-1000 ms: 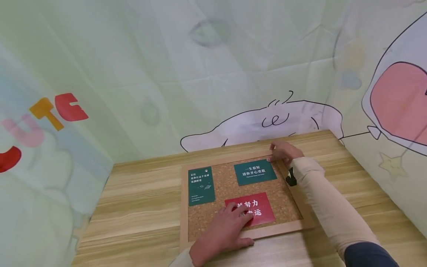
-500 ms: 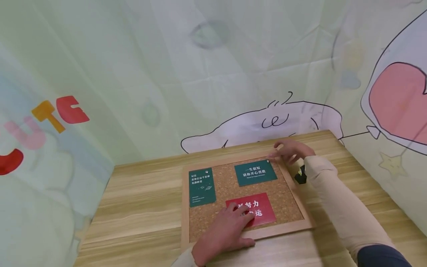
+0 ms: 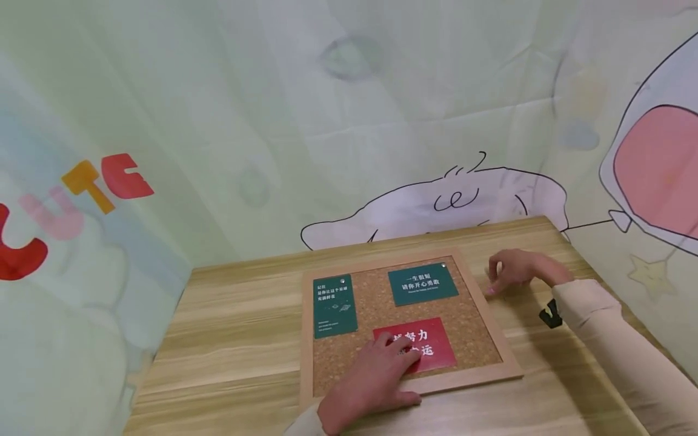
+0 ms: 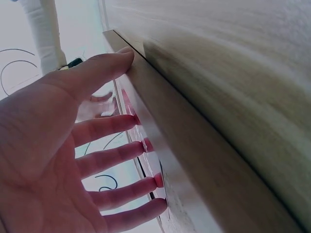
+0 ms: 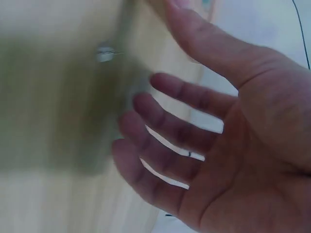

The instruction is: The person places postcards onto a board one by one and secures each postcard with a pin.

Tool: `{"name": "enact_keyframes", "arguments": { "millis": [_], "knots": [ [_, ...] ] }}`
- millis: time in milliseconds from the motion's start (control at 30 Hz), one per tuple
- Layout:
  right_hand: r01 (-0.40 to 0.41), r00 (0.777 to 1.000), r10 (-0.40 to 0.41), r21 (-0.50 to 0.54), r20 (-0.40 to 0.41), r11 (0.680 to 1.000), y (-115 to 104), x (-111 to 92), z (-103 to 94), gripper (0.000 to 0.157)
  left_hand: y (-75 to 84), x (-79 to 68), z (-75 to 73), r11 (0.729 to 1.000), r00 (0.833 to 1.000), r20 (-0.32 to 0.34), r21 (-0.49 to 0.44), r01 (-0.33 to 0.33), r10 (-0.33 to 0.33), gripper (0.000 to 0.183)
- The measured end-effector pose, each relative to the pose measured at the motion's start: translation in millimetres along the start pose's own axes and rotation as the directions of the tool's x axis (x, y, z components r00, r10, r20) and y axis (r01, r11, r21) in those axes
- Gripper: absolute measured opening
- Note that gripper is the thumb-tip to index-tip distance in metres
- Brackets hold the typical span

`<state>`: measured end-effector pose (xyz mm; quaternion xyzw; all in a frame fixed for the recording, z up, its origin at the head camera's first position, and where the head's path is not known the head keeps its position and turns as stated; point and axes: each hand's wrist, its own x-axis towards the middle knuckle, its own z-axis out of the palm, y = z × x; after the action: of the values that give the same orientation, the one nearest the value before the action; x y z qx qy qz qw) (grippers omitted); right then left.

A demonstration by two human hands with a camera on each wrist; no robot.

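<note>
A wood-framed cork board point(image 3: 474, 333) lies on the table. My left hand point(image 3: 373, 376) rests at its front edge, fingertips on a red card point(image 3: 443, 351) with white writing. In the left wrist view the thumb point(image 4: 109, 64) touches the wooden frame point(image 4: 170, 126). Off the board's right side hovers my right hand point(image 3: 515, 269), fingers loosely bent and holding nothing. A small pale pushpin point(image 5: 104, 53) lies on the table beyond its fingers in the right wrist view. Two green cards, one upright point(image 3: 334, 315) and one sideways point(image 3: 422, 293), each have a pin in the top right corner.
The wooden table point(image 3: 240, 327) extends left and right of the board. Behind it hangs a pale green cloth backdrop point(image 3: 262, 121) with cartoon prints. A black strap or mount point(image 3: 551, 313) sits at my right wrist.
My right hand has left the sideways green card's top right corner, where a pin now shows, and moved right over the table. The left hand keeps its place on the red card.
</note>
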<state>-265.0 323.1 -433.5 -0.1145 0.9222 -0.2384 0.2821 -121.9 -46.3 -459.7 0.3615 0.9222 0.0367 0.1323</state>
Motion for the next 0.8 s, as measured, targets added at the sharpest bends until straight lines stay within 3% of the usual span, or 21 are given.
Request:
{"name": "enact_keyframes", "arguments": {
  "millis": [100,233,433,600,800],
  "knots": [
    [0.094,0.995,-0.094,-0.043,0.019,0.995,10,-7,10.3,0.039,0.5,0.4,0.2,1.000,1.000,0.002,0.003,0.001,-0.001,0.075],
    [0.197,0.978,-0.203,-0.107,-0.048,0.975,21,-12,20.8,0.031,0.1,1.6,1.1,1.000,1.000,0.004,0.002,0.004,-0.004,0.076],
    [0.248,0.963,-0.257,-0.104,-0.081,0.963,26,-17,30.2,0.019,-0.2,1.1,0.9,1.000,1.000,0.006,-0.008,0.011,-0.011,0.076],
    [0.284,0.951,-0.293,-0.094,-0.101,0.954,25,-21,34.4,0.018,0.0,0.7,0.5,1.000,1.000,0.008,-0.001,0.011,-0.011,0.076],
    [0.355,0.921,-0.366,-0.102,-0.130,0.929,27,-21,36.8,0.018,-0.5,1.9,3.0,1.000,1.000,-0.007,-0.007,0.005,-0.005,0.075]
  ]
}}
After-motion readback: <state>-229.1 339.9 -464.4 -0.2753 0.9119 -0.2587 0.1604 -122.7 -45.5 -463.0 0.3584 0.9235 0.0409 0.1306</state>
